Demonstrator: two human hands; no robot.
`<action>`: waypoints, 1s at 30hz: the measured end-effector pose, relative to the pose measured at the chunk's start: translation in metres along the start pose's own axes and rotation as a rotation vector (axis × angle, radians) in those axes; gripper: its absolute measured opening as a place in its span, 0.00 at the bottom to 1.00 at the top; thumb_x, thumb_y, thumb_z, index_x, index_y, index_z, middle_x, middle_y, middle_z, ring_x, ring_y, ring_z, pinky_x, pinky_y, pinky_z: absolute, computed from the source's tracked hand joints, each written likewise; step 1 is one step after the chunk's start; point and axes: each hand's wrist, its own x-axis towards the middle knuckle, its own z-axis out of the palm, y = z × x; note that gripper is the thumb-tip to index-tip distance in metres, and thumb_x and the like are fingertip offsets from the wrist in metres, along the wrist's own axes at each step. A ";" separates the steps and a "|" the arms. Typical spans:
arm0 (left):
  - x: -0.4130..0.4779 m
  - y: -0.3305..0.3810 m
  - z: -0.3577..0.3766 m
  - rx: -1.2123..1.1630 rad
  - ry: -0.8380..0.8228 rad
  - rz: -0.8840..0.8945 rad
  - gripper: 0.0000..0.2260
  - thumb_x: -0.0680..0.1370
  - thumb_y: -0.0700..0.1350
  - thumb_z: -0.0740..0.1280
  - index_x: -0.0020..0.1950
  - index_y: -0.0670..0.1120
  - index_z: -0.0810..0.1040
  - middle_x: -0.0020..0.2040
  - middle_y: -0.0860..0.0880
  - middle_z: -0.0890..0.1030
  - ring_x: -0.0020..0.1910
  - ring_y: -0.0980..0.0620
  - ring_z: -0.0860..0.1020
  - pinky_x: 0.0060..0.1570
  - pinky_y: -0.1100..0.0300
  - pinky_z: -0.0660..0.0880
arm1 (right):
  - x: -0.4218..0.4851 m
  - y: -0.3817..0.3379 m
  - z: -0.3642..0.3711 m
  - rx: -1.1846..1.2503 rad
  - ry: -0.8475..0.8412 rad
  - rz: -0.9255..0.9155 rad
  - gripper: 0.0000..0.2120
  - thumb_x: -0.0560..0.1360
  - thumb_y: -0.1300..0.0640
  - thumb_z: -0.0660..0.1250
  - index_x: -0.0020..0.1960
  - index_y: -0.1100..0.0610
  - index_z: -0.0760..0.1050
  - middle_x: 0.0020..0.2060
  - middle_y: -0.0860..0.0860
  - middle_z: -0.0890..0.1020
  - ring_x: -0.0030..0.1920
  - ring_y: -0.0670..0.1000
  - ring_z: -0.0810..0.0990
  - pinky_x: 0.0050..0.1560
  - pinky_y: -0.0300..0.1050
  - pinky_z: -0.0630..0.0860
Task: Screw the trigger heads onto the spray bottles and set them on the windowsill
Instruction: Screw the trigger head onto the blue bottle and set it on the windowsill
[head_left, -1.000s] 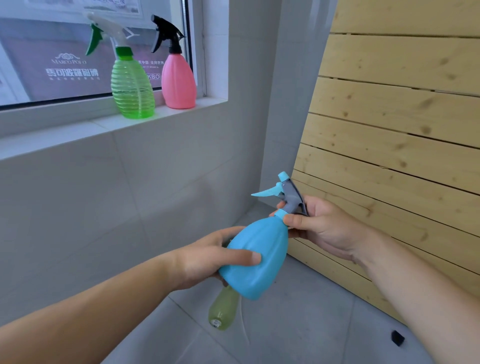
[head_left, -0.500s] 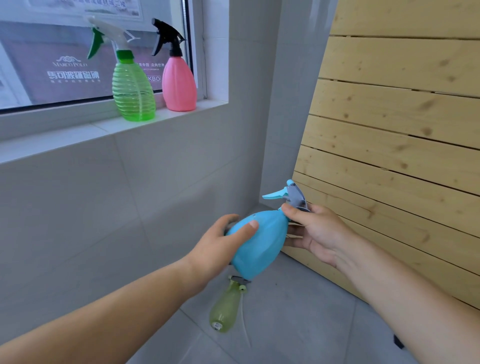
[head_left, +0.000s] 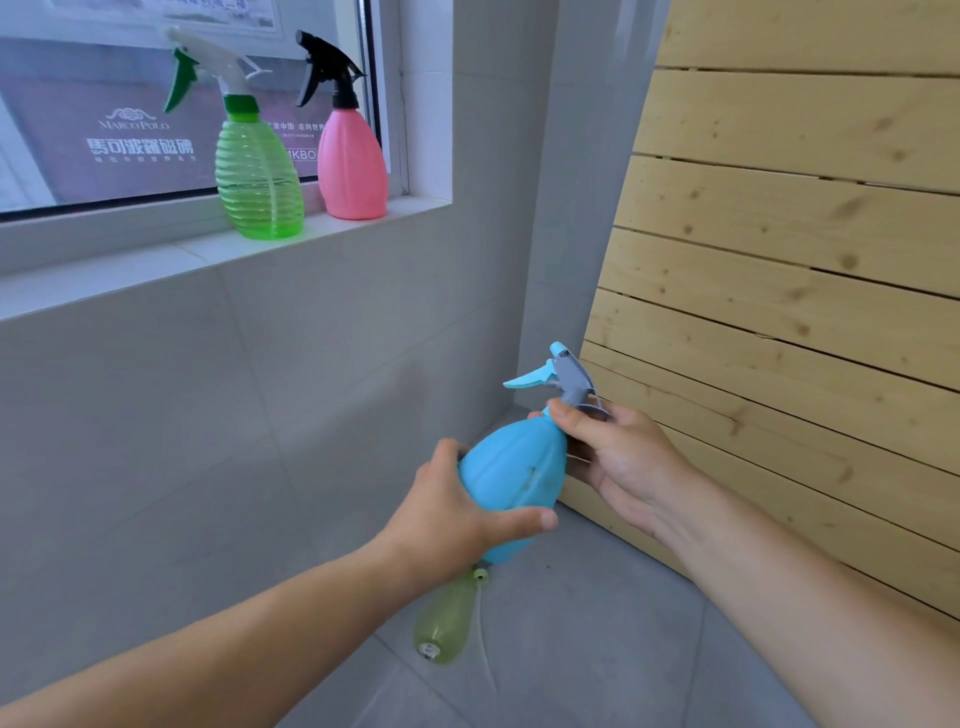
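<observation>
I hold a blue spray bottle (head_left: 514, 467) tilted in front of me. My left hand (head_left: 457, 514) wraps its lower body, thumb across the front. My right hand (head_left: 618, 452) pinches the bottle's neck just under the grey and blue trigger head (head_left: 563, 374). On the white windowsill (head_left: 156, 265) at upper left stand a green ribbed bottle (head_left: 258, 176) with a white and green trigger, and a pink bottle (head_left: 352, 163) with a black trigger. A pale green bottle (head_left: 447, 621) lies on the grey floor below my hands, its neck partly hidden by the blue bottle.
A slatted wooden panel (head_left: 805, 260) leans against the wall on the right, close behind my right hand. Grey tiled wall (head_left: 208, 415) runs under the sill. The sill has bare room left of the green bottle.
My right fingers have shifted around the blue bottle's neck and my left hand has regripped lower on the body. The bottle stays tilted in about the same place.
</observation>
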 end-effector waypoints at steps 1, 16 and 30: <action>0.000 0.001 0.001 -0.038 -0.019 0.015 0.33 0.61 0.61 0.81 0.58 0.50 0.71 0.55 0.48 0.80 0.47 0.52 0.84 0.34 0.63 0.82 | 0.001 -0.001 -0.001 -0.003 0.014 -0.006 0.04 0.76 0.62 0.69 0.49 0.62 0.80 0.46 0.58 0.86 0.46 0.57 0.84 0.56 0.56 0.80; 0.004 -0.001 0.001 -0.022 -0.119 0.051 0.37 0.59 0.65 0.78 0.62 0.55 0.72 0.59 0.50 0.80 0.54 0.50 0.84 0.46 0.52 0.85 | -0.001 -0.001 0.001 0.042 0.001 0.004 0.05 0.76 0.61 0.69 0.49 0.62 0.80 0.46 0.58 0.87 0.44 0.53 0.84 0.48 0.47 0.81; 0.009 0.001 -0.012 -0.262 -0.272 0.042 0.31 0.64 0.55 0.79 0.64 0.50 0.77 0.56 0.44 0.86 0.54 0.43 0.86 0.55 0.44 0.83 | -0.003 -0.003 0.006 0.080 -0.133 -0.068 0.14 0.76 0.62 0.66 0.59 0.68 0.76 0.51 0.63 0.84 0.51 0.57 0.84 0.54 0.49 0.80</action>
